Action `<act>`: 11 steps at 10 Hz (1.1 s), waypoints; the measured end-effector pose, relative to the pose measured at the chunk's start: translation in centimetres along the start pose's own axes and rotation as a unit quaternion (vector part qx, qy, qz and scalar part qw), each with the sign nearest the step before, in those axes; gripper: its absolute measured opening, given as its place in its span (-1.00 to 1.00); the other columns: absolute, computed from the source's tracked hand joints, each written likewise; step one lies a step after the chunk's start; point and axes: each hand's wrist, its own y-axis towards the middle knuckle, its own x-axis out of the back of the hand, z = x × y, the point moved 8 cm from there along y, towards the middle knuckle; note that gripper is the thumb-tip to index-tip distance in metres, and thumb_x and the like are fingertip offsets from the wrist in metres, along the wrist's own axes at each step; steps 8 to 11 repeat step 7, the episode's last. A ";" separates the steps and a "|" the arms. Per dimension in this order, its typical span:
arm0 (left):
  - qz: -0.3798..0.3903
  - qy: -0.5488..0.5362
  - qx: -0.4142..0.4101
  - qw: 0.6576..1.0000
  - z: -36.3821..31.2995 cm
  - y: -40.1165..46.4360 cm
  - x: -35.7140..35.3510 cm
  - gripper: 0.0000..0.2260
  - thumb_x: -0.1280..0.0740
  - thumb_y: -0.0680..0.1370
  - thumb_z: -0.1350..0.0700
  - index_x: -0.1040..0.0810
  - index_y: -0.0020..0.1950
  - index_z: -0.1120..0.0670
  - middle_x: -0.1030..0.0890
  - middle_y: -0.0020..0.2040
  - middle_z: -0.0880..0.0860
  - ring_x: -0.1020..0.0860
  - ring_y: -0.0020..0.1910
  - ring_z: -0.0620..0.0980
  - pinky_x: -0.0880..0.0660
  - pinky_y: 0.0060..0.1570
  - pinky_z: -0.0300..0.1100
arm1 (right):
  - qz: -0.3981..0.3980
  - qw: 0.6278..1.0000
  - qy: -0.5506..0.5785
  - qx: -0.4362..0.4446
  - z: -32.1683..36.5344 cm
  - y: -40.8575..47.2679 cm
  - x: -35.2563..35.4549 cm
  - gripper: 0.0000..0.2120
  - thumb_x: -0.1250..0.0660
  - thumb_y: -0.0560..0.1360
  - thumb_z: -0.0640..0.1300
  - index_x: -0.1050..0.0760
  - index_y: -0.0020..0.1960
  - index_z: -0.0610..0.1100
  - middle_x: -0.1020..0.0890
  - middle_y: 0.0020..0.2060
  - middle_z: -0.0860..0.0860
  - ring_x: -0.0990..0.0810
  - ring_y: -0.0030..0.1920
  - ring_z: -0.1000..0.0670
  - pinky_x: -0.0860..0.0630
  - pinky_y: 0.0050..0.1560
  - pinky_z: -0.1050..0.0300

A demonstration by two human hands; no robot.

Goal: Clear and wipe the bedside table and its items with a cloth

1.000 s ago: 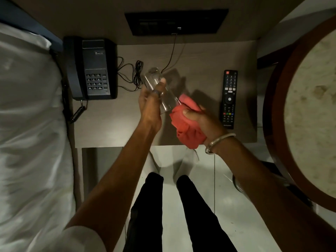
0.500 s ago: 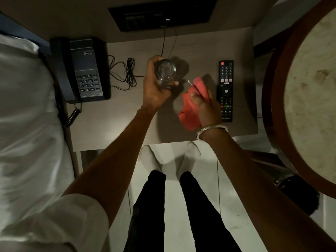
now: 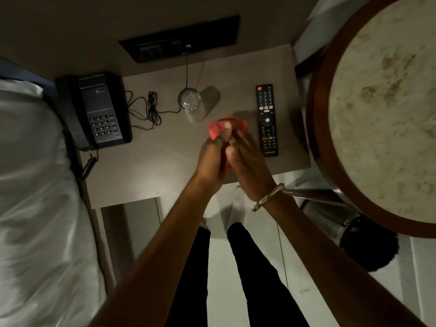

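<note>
A clear drinking glass (image 3: 191,106) stands upright on the wooden bedside table (image 3: 151,166), near its back middle, with no hand on it. Just in front of the glass both hands meet over the table. My left hand (image 3: 212,156) and my right hand (image 3: 247,159) are pressed together, each gripping the red cloth (image 3: 218,129), which sticks out past the fingertips. A black remote (image 3: 266,119) lies flat to the right of the hands. A black desk telephone (image 3: 94,112) sits at the table's left end.
A tangled black cable (image 3: 151,109) lies between telephone and glass, running up to a dark wall socket panel (image 3: 181,38). A white bed (image 3: 35,185) borders the left. A round marble-topped table (image 3: 387,109) crowds the right, with a dark bin (image 3: 349,234) beneath it.
My left hand set the glass down upright on the table, let go, and came back to join the right hand on the red cloth.
</note>
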 end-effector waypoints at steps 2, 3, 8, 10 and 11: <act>0.071 -0.029 0.027 0.997 -1.1 0.5 -8.0 -0.57 -0.36 0.65 0.09 -0.44 0.51 0.12 -0.65 0.34 0.18 -0.65 0.29 0.17 -0.61 0.26 0.11 | -0.068 0.917 0.360 -0.158 -8.8 2.0 12.5 -0.32 -0.45 0.43 0.16 -0.42 0.44 -0.12 -0.59 0.32 -0.10 -0.58 0.28 -0.07 -0.54 0.29 -0.04; 0.115 0.032 0.019 0.993 -1.1 1.0 -14.4 -0.73 -0.36 0.65 0.09 -0.56 0.36 -0.02 -0.75 0.16 0.04 -0.73 0.12 0.05 -0.69 0.04 -0.02 | 0.048 0.807 0.530 -0.257 -12.5 3.2 13.5 -0.54 -0.44 0.52 -0.02 -0.52 0.35 -0.20 -0.68 0.20 -0.18 -0.66 0.21 -0.21 -0.60 0.24 -0.26; 0.018 0.575 -0.236 0.783 -0.4 1.2 -24.7 -0.42 -0.41 0.62 -0.04 -0.34 0.57 0.12 -0.36 0.51 0.17 -0.39 0.49 0.18 -0.42 0.47 0.07 | -0.129 0.954 -0.080 -0.259 -21.2 4.3 24.6 -0.49 -0.29 0.56 0.18 -0.50 0.36 -0.13 -0.55 0.33 -0.19 -0.44 0.38 -0.28 -0.35 0.36 -0.20; 0.018 0.575 -0.236 0.783 -0.4 1.2 -24.7 -0.42 -0.41 0.62 -0.04 -0.34 0.57 0.12 -0.36 0.51 0.17 -0.39 0.49 0.18 -0.42 0.47 0.07 | -0.129 0.954 -0.080 -0.259 -21.2 4.3 24.6 -0.49 -0.29 0.56 0.18 -0.50 0.36 -0.13 -0.55 0.33 -0.19 -0.44 0.38 -0.28 -0.35 0.36 -0.20; 0.018 0.575 -0.236 0.783 -0.4 1.2 -24.7 -0.42 -0.41 0.62 -0.04 -0.34 0.57 0.12 -0.36 0.51 0.17 -0.39 0.49 0.18 -0.42 0.47 0.07 | -0.129 0.954 -0.080 -0.259 -21.2 4.3 24.6 -0.49 -0.29 0.56 0.18 -0.50 0.36 -0.13 -0.55 0.33 -0.19 -0.44 0.38 -0.28 -0.35 0.36 -0.20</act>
